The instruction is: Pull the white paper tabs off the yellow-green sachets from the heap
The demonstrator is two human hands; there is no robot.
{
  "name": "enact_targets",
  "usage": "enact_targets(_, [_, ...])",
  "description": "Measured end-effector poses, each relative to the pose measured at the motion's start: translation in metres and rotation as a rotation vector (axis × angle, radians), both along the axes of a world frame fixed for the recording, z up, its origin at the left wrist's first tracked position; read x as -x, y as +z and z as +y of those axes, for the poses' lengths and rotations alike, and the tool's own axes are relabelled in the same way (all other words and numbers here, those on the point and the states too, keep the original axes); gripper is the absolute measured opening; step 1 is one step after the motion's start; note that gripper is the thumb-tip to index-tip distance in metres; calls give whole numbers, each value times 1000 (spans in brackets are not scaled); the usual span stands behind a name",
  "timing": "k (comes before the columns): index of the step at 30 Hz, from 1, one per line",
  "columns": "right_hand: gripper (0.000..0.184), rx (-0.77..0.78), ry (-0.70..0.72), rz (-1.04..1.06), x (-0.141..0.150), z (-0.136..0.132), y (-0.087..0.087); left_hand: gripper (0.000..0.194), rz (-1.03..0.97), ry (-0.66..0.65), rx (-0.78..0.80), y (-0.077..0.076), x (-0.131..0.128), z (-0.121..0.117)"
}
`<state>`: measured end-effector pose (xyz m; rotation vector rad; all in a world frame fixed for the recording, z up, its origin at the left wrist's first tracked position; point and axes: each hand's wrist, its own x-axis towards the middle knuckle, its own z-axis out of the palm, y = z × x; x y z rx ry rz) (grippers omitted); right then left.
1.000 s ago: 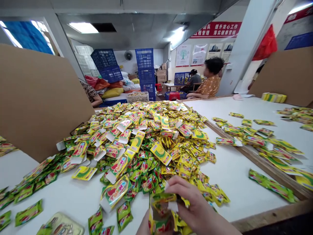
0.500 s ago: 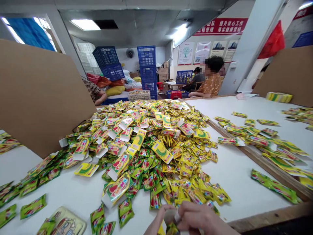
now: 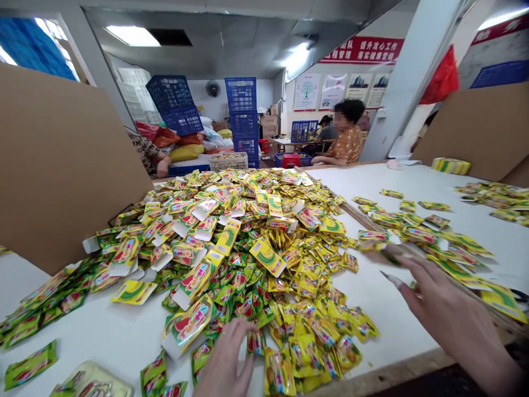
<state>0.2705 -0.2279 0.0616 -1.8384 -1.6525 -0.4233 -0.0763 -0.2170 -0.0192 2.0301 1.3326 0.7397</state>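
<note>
1. Hovering at four o'clock of the heap (image 3: pixel 306 284), the right hand (image 3: pixel 440 303) has fingers wide; contact with a blurred packet (image 3: pixel 375 253) is unclear.
2. Left hand (image 3: pixel 229 358), six o'clock: fingers loosely parted near a green sachet (image 3: pixel 257 343).
3. Cartons (image 3: pixel 425 235) past the wooden strip (image 3: pixel 363 219), three o'clock, look done; the heap appears left.

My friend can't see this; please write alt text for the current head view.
The left hand is at the front of heaped packets and cartons on a white table; the right hand hovers open to the right.
</note>
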Motion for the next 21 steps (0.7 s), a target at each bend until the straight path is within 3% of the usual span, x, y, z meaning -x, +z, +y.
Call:
enact_targets(1, [35, -17, -30, -68, 0, 5, 0, 28, 71, 27, 15, -3, 7, 3])
enact_targets(2, [38, 19, 34, -122, 9, 9, -4, 30, 134, 51, 44, -6, 11, 5])
enact_targets(4, [35, 182, 287, -117, 44, 14, -23, 37, 246, 126, 98, -12, 10, 7])
enact_targets(6, [40, 385, 436, -115, 88, 16, -51, 43, 349, 228, 118, -15, 1, 8])
enact_targets(9, [49, 531, 489, -84, 133, 17, -84, 39, 431, 272, 123, -13, -14, 11])
enact_targets(11, [42, 532, 481, -38, 139, 20, -93, 26, 377, 239, 143, -11, -17, 13])
enact_targets(13, [37, 482, 492, 26, 133, 24, -95, 13, 233, 204, 190, -9, -13, 15])
enact_targets(16, [32, 354, 491, 199, 117, 28, -89, 13, -2, 153, 192, -9, 0, 15])
enact_targets(19, [29, 299, 488, 561, 112, 26, -77, 22, -175, 76, 41, -10, 8, 13])
enact_targets(21, [26, 370, 623, 801, 117, 20, -62, 24, -266, 8, 10, -7, 9, 12])
